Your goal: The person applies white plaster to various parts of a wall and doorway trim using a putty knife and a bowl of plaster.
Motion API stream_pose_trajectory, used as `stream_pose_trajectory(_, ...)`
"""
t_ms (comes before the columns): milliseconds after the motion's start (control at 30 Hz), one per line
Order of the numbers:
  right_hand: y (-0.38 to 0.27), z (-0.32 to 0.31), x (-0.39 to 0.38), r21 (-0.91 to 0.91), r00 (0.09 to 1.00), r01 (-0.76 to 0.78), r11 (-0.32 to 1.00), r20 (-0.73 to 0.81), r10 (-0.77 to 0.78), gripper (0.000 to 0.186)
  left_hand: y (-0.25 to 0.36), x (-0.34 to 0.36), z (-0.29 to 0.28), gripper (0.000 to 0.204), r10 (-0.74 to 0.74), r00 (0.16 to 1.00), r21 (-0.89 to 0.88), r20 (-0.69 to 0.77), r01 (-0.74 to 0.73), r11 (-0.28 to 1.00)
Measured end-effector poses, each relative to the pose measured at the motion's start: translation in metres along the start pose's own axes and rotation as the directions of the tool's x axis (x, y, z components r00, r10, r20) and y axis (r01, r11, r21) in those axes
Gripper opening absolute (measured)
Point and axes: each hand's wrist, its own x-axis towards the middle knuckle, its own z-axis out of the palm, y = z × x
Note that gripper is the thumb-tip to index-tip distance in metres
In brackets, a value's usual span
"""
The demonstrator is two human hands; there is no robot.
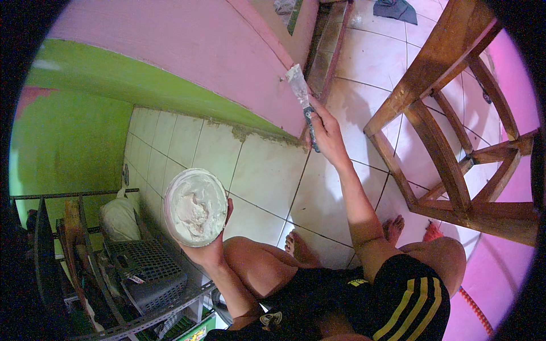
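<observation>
My left hand (210, 248) holds a round tub (194, 208) of white, lumpy paste from beneath and its right side. My right hand (322, 126) grips the dark handle of a putty knife (297, 85), whose metal blade is smeared with white. The blade lies at the cracked edge of a pink painted wall (239, 68), above a worn, patchy bottom border; whether it touches the surface is hard to tell. A green band (102, 68) runs along the wall beside the pink.
A tiled floor (369, 62) spreads under my bare feet. A wooden chair frame (446, 153) stands at the right. At the lower left, a metal rack (40, 250) holds boards, a dark plastic basket (142, 275) and a pale bag (119, 219). A grey cloth (394, 11) lies at the top.
</observation>
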Motion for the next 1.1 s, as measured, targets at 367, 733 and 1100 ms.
stream_pose_trajectory(367,0.002,0.011,-0.002,-0.063,1.0,0.022,0.998,-0.02,-0.023,0.042,0.0,-0.002,0.001,0.061,0.008,0.999,0.001,-0.032,-0.008,1.0)
stream_pose_trajectory(733,0.038,0.033,-0.005,-0.435,0.934,0.281,0.855,-0.082,-0.349,0.05,0.002,-0.001,-0.003,0.058,0.061,0.998,0.035,-0.026,-0.06,0.998)
stream_pose_trajectory(1100,0.055,0.059,-0.018,-0.365,0.932,0.317,0.876,-0.051,-0.358,0.057,0.0,0.0,0.001,0.059,0.012,1.0,0.01,-0.02,-0.012,1.0)
